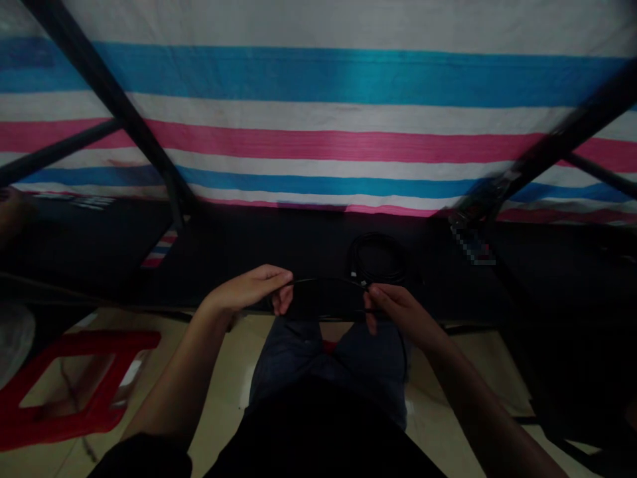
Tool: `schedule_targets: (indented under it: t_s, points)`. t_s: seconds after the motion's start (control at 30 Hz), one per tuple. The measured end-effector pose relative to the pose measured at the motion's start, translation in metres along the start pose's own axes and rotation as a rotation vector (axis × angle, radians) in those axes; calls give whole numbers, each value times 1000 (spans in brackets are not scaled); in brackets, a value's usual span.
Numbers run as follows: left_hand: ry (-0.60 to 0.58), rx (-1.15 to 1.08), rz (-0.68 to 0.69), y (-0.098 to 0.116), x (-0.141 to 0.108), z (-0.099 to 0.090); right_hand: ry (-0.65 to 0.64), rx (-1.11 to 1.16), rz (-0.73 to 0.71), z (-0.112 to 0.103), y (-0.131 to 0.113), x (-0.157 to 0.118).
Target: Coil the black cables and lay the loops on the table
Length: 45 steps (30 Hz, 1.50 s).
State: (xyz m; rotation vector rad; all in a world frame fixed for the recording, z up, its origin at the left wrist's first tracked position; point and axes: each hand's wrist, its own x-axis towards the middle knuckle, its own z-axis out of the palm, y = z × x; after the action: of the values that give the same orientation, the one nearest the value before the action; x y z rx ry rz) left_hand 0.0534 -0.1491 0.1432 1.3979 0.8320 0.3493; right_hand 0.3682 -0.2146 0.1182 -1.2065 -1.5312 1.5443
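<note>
A thin black cable runs in a shallow arc between my two hands, above the near edge of a black table. My left hand pinches its left part between thumb and fingers. The right part is pinched in my right hand, and a length of it hangs down over my leg on that side. Just beyond my right hand, a coiled black cable with small light-coloured ends lies on the table.
Dark metal bars slope down at both sides in front of a striped sheet. A small blurred packet lies right of the coil. A red stool stands lower left. Part of another person's hand shows at the left edge.
</note>
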Motion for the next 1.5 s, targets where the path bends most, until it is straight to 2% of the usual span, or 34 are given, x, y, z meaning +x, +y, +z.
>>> schedule_targets:
  t_s: [0.07,0.1,0.2,0.3,0.47,0.53,0.63,0.73,0.8,0.9,1.03,1.13,1.23,1.27,1.37,1.43,1.5]
  points:
    - [14,-22,6,2,-10,-4,-5,-48,-7,-11,-5,-5]
    - [1,-8,-1,3,-15,-5,-47,-63,11,-15,-6,-8]
    - [-167,91,-83,8,-26,-8,-243,-78,144,-27,-4,-18]
    - [-272,197,-176,10,-32,-8,-353,-106,234,-36,3,-31]
    - [-270,441,-206,14,-31,-2,-446,-126,363,-45,2,-45]
    - [-240,547,-171,17,-29,1,-442,-121,387,-41,-2,-43]
    - [-264,686,-154,21,-24,7,-467,-175,311,-24,-5,-32]
    - [-310,830,-208,24,-19,16,-617,-364,194,-3,6,-13]
    - [-290,933,-261,24,-14,25,-664,-521,137,9,18,-1]
    - [-246,1036,-332,22,-11,32,-654,-700,157,17,34,9]
    - [-263,980,-331,21,-21,18,-625,-770,185,8,38,5]
    - [-298,871,-300,30,-32,6,-646,-647,234,3,28,-2]
    - [-295,853,-188,46,-30,11,-724,-375,191,18,9,1]
    - [-291,859,-144,51,-27,14,-708,-291,140,26,2,4]
    - [-266,875,-77,66,-15,22,-501,-176,25,43,-17,17]
    - [-286,851,-111,70,-14,19,-426,-274,-39,38,-24,22]
    - [-317,786,-192,71,-19,7,-436,-461,-74,20,-24,22]
